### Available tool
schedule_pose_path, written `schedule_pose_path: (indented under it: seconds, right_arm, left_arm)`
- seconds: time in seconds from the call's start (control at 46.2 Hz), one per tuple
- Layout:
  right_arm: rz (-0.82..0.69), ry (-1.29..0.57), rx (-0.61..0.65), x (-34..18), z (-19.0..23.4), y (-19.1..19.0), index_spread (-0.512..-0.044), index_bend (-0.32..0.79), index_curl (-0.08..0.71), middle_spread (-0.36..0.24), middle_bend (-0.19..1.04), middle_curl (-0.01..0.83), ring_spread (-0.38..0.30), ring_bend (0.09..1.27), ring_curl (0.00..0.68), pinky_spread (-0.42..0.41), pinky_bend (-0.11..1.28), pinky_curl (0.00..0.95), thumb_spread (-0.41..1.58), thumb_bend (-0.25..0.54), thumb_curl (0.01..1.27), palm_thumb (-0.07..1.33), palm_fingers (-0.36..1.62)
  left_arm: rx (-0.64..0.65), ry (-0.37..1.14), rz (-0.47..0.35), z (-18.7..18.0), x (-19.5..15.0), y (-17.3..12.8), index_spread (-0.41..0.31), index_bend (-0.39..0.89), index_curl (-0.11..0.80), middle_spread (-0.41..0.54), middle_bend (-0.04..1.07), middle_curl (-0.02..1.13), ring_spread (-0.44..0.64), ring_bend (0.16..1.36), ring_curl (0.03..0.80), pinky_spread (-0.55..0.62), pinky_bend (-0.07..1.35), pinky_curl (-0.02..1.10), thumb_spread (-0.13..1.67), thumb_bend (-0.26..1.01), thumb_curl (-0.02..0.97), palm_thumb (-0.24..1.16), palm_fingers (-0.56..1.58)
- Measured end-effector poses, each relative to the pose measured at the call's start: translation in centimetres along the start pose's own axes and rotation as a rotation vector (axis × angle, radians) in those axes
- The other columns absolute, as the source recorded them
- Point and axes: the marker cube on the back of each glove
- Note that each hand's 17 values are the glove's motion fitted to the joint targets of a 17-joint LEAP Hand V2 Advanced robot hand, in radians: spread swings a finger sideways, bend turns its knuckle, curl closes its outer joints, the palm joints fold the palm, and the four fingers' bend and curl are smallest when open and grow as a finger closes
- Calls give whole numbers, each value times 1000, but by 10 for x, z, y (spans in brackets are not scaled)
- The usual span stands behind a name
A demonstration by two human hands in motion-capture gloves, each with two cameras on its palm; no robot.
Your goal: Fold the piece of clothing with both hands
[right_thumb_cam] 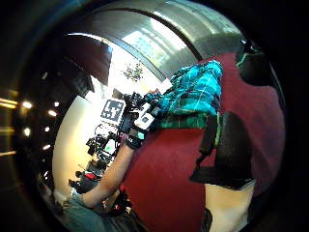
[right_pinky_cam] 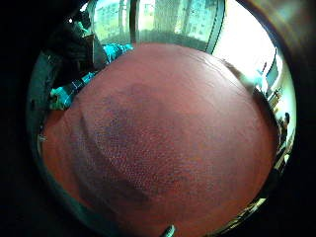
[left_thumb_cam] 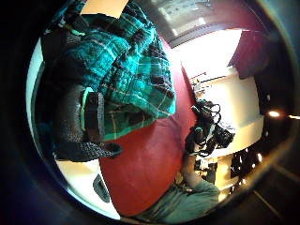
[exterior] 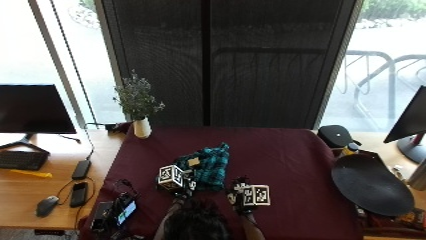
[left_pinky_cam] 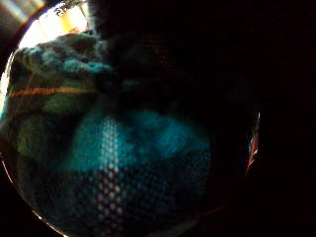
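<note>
One garment (exterior: 206, 170), teal plaid with darker checks: lies bunched in a loose heap near the middle of the maroon tablecloth (exterior: 293, 150), neither spread flat nor squared. Sits just ahead of the person and within reach of both arms, presumably for working from the near edge.

One left hand (exterior: 178, 184), black-gloved: meets the near left edge of the heap. Fills its little-finger palm view with close, rumpled cloth. Shows in the thumb-side view a dark finger (left_thumb_cam: 91, 117) curled against gathered fabric. Appears to grip a bunch of the garment, most likely to lift or drag it out of the heap and find an edge.

One right hand (exterior: 245, 195), black-gloved: sits near the garment's right side but apart from it, low over bare tablecloth. Holds nothing, with a finger (right_thumb_cam: 227, 145) reaching out uncurled above the maroon surface. Looks placed to take the opposite edge, for an even pull from both sides.

Stage, as a judgement: early, with no fold made and flattening still to do first. Calls for a second hold before any lift, or else risks a lopsided, twisted spread.

One vase (exterior: 141, 127) with a sprig, at the far left of the tablecloth, and one black disc (exterior: 369, 182) off to the right: both well apart from the work
</note>
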Motion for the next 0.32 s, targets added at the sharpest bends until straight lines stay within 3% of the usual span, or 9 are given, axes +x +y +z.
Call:
schedule_pose_path:
  seconds: [0.325]
  right_arm:
    - [2,0,-5,0,-1,1,-253,177,443,-46,149,315,-49,271,406,97,320,374,1278,-10,528,840,746]
  left_arm:
    - [29,-12,18,-1,-1,-4,-182,182,463,-158,330,475,-22,388,376,305,134,72,1335,-10,331,548,707]
